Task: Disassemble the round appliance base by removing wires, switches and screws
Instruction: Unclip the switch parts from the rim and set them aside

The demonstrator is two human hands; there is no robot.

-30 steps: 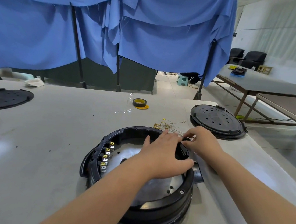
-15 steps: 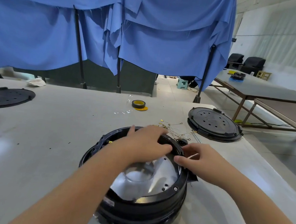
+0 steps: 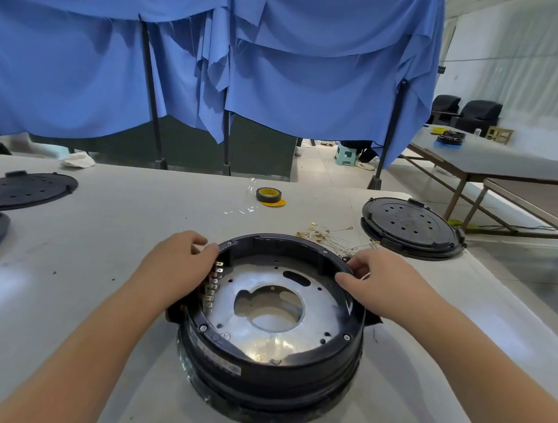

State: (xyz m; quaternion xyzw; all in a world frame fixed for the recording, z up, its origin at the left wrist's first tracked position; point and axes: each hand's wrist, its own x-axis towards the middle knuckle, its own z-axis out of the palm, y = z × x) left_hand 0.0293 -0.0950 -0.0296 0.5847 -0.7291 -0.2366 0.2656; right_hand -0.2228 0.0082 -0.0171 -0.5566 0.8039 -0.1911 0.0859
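Both hands curl over the base (image 3: 267, 358) rim, left hand (image 3: 179, 266) by the terminals (image 3: 212, 287), right hand (image 3: 378, 280) opposite, likely steadying or turning it; wires (image 3: 330, 235) lie behind.

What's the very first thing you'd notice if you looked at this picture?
The big round black appliance base sits in the middle of the grey table, with a shiny metal plate inside. The left hand and right hand grip its rim on opposite sides. Behind hangs a huge blue cloth, and a roll of tape lies further back on the table.
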